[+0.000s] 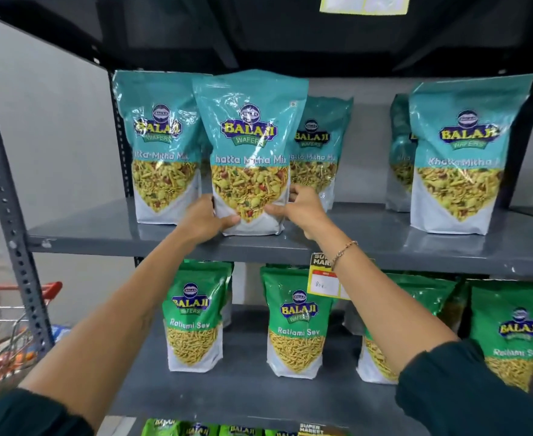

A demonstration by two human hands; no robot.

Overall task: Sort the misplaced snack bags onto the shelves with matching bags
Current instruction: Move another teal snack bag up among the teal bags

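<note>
A teal Khatta Mitha Mix bag (250, 143) stands upright at the front of the upper grey shelf (369, 243). My left hand (203, 220) grips its lower left corner and my right hand (303, 212) grips its lower right edge. Matching teal bags stand beside and behind it: one at the left (156, 146), one behind at the right (317, 152), another at the far right (460, 152). On the shelf below, green Ratlami Sev bags (192, 316) (296, 322) (513, 332) stand in a row, one partly hidden by my right arm.
A yellow price tag (321, 278) hangs from the upper shelf's front edge. The grey perforated rack post (3, 190) runs down the left. A wire shopping cart with a red handle (16, 328) stands at lower left. More green bags (195, 429) show on the bottom shelf.
</note>
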